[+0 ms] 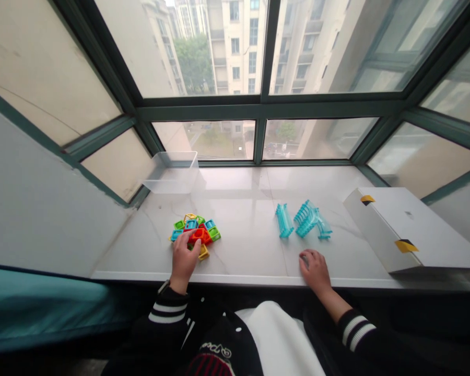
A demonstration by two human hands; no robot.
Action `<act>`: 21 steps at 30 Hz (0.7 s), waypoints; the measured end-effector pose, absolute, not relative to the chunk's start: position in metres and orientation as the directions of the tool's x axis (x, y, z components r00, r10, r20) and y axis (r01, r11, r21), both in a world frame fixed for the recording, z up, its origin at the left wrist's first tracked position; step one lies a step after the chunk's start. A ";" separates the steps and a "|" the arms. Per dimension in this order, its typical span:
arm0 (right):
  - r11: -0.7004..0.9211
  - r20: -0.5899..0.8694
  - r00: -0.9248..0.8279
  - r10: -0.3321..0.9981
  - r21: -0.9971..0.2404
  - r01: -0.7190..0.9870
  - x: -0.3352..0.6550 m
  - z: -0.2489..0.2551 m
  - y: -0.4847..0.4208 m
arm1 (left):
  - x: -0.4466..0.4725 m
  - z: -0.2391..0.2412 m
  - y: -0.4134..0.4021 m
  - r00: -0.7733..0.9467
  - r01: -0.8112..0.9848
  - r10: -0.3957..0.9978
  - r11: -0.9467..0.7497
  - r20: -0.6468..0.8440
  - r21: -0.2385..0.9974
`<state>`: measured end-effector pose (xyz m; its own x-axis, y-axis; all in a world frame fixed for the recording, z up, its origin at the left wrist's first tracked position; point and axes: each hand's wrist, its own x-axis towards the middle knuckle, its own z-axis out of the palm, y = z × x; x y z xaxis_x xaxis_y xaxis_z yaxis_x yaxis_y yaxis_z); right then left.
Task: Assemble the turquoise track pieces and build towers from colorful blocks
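My left hand [185, 262] reaches onto a heap of small plastic frame-shaped building pieces [214, 233] in red, green, blue and yellow. Its thumb and fingers close around a red square piece [199, 235] on the near side of the heap, while a yellow piece [203, 253] lies beside the thumb. On the sill's near part, my right hand [316, 269] rests with fingers loosely curled and no object visible in them. Beyond it lie translucent turquoise track pieces: a straight one [284, 220] and, to its right, a branching cluster [310, 219].
A clear plastic bin [171, 185] stands at the back left by the window. At the right lies a white box [426, 230] with yellow-and-black tape tabs. Window frames [258, 110] bound the glossy white sill [243, 209], whose near edge runs in front of me.
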<state>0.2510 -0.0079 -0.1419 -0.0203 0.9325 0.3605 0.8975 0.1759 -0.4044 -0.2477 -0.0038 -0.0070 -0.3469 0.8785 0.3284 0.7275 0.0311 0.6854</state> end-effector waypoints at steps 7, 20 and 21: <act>0.166 0.368 -0.025 0.930 -0.356 0.920 0.248 -0.139 -0.007 | -0.269 -0.013 0.042 -0.447 0.876 0.863 0.368 0.237 0.312; 0.162 0.361 -0.026 0.932 -0.350 0.923 0.248 -0.136 -0.009 | -0.243 -0.009 0.060 -0.362 0.918 0.932 0.355 0.009 0.176; 0.162 0.360 -0.027 0.933 -0.351 0.922 0.249 -0.137 -0.009 | -0.234 -0.009 0.058 -0.340 0.927 0.941 0.334 0.007 0.170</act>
